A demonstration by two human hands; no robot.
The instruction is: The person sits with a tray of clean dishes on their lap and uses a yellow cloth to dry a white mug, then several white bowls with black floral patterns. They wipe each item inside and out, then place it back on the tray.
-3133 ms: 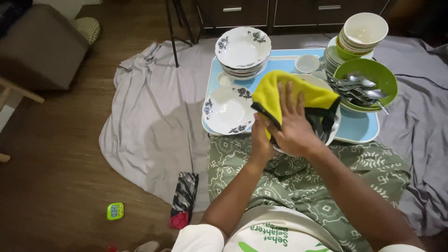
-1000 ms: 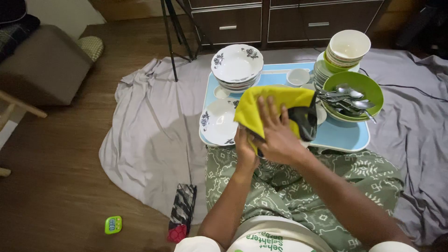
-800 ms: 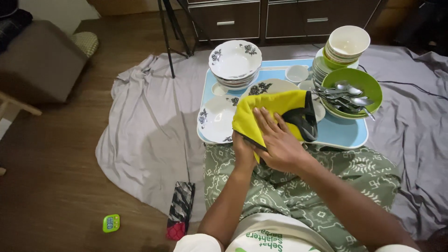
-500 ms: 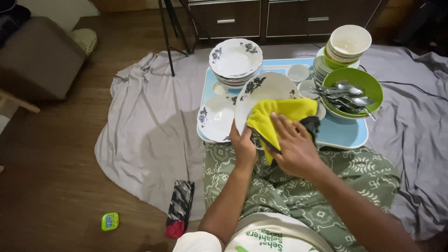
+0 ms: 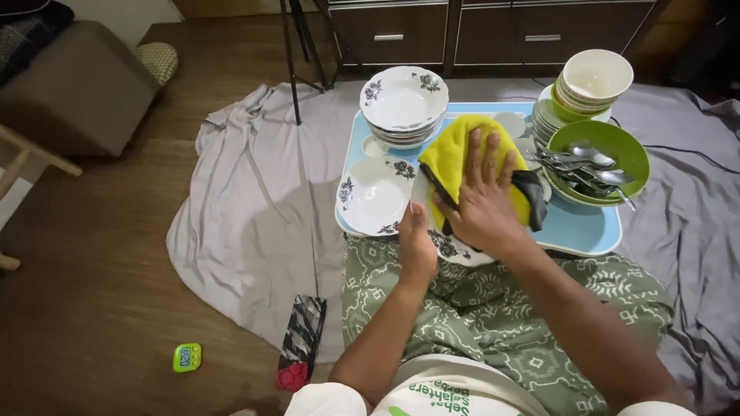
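Note:
My left hand [image 5: 416, 239] grips the near left rim of a white floral plate [image 5: 461, 252] held over my lap. My right hand [image 5: 482, 196] lies flat, fingers spread, on a yellow cloth [image 5: 455, 154] with a black edge, pressing it against the plate's face. The cloth hides most of the plate. Just left of the hands a white floral bowl [image 5: 378, 196] sits on the light blue tray [image 5: 586, 227].
On the tray stand a stack of floral bowls [image 5: 403, 100], a small white cup [image 5: 510, 123], stacked bowls [image 5: 595, 77] and a green bowl [image 5: 617, 142] holding several spoons. A grey sheet [image 5: 247, 200] covers the wooden floor. A green timer [image 5: 188, 357] and a patterned pouch [image 5: 302, 340] lie near left.
The right hand and cloth have slid up across the plate, from its lower part to its upper face. The left hand keeps its hold on the rim.

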